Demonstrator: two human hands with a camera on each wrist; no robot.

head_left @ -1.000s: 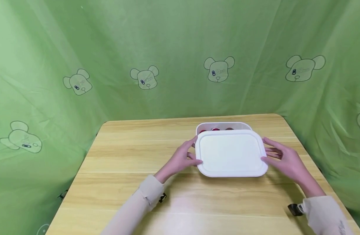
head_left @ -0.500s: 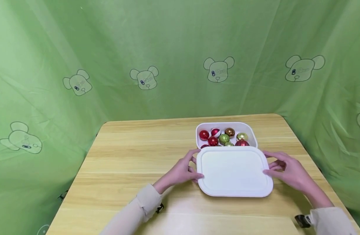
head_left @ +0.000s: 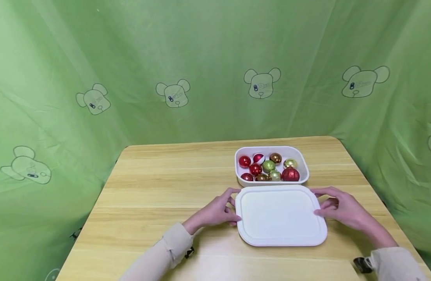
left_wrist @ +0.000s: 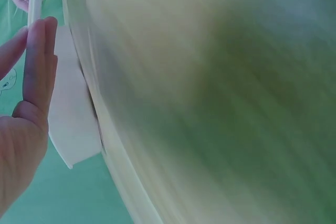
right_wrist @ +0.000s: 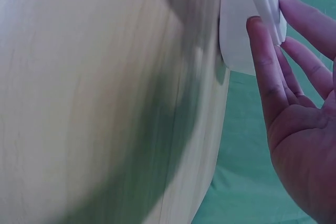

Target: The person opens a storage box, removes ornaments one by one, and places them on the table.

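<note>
A white rectangular lid (head_left: pixel 281 215) with rounded corners is held level by both hands, in front of an uncovered white box (head_left: pixel 271 150). My left hand (head_left: pixel 215 210) pinches its left edge, thumb on top and fingers beneath. On the opposite edge my right hand (head_left: pixel 345 210) grips the lid the same way. In both wrist views the lid is seen edge-on, raised above the tabletop. Inside the box lie several shiny Christmas baubles, among them a large red bauble (head_left: pixel 291 174), a green bauble (head_left: pixel 269 166) and a brown bauble (head_left: pixel 275 158).
The wooden table (head_left: pixel 159 175) extends to the left of the box and in front of the lid. Behind and on both sides hangs a green curtain (head_left: pixel 215 47) printed with bear heads. The box stands near the table's back edge.
Both hands have drawn the lid off the box toward the person. The baubles, mostly covered a second ago, are now in plain sight. The box has stayed in place.
</note>
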